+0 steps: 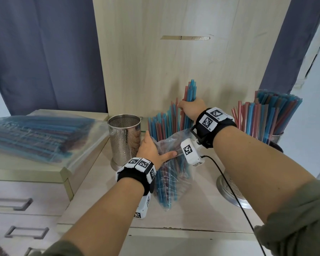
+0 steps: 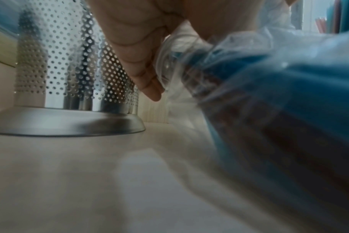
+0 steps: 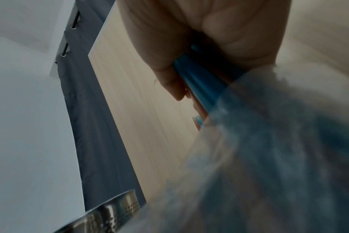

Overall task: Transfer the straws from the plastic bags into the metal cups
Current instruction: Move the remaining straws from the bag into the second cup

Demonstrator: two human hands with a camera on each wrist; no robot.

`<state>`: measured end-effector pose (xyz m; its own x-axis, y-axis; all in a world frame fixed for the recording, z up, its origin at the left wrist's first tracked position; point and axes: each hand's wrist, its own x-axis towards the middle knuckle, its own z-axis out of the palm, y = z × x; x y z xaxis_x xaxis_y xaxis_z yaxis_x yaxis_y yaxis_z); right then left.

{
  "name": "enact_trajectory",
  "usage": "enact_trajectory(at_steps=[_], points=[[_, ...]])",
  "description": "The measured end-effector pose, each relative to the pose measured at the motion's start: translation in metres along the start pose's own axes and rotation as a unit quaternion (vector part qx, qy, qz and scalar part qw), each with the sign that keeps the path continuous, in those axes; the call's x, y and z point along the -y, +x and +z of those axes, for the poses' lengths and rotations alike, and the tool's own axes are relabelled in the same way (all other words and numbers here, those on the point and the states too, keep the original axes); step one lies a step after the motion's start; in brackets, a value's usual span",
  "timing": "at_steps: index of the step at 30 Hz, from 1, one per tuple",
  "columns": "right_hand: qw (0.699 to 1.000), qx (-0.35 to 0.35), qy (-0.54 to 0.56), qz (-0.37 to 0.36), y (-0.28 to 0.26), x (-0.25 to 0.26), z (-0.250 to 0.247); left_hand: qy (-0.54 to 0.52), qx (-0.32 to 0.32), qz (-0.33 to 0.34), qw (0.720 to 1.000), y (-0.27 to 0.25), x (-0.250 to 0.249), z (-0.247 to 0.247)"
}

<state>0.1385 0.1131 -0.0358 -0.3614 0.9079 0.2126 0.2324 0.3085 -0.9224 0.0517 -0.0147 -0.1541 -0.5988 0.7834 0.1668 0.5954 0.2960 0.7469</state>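
Observation:
An open clear plastic bag (image 1: 167, 182) of blue and red straws stands tilted on the counter. My left hand (image 1: 155, 147) grips it near its mouth, thumb across the front; in the left wrist view its fingers (image 2: 141, 66) curl round the plastic (image 2: 269, 97). My right hand (image 1: 189, 108) grips a bundle of straws (image 1: 190, 91) lifted partly above the others (image 1: 163, 124) in the bag; the right wrist view shows blue straws (image 3: 199, 78) in that fist. An empty perforated metal cup (image 1: 125, 137) stands just left of the bag. Another metal cup (image 1: 276, 138) at the right holds many straws (image 1: 266, 113).
A sealed bag of straws (image 1: 35, 134) lies on a box at the left, above drawers (image 1: 22, 204). A perforated metal base (image 1: 229, 189) shows under my right forearm. A wooden panel (image 1: 174, 52) stands right behind the cups. A black cable (image 1: 235, 196) trails from my right wrist.

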Motion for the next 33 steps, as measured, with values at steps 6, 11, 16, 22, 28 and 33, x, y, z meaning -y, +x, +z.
enact_trajectory(at_steps=[6, 11, 16, 22, 28, 33], points=[[1.000, 0.005, 0.028, -0.006, 0.000, 0.008, -0.001, 0.004, -0.002, -0.003, 1.000, 0.000, 0.000, 0.000], [0.995, -0.057, 0.057, -0.064, -0.002, 0.013, -0.005, 0.002, 0.001, -0.007, 1.000, 0.000, -0.001, 0.001], [0.986, -0.084, 0.087, -0.113, -0.008, 0.024, -0.009, 0.004, 0.004, -0.011, 1.000, 0.001, -0.001, 0.001], [0.973, -0.089, 0.118, -0.177, -0.025, 0.044, -0.021, 0.011, 0.000, -0.012, 1.000, 0.000, -0.002, 0.001], [0.944, -0.115, 0.187, -0.248, -0.054, 0.057, -0.047, 0.010, 0.005, -0.018, 1.000, -0.001, -0.003, 0.001], [0.911, -0.160, 0.253, -0.284, -0.082, 0.056, -0.075, 0.016, -0.004, -0.004, 1.000, -0.002, -0.002, 0.001]])
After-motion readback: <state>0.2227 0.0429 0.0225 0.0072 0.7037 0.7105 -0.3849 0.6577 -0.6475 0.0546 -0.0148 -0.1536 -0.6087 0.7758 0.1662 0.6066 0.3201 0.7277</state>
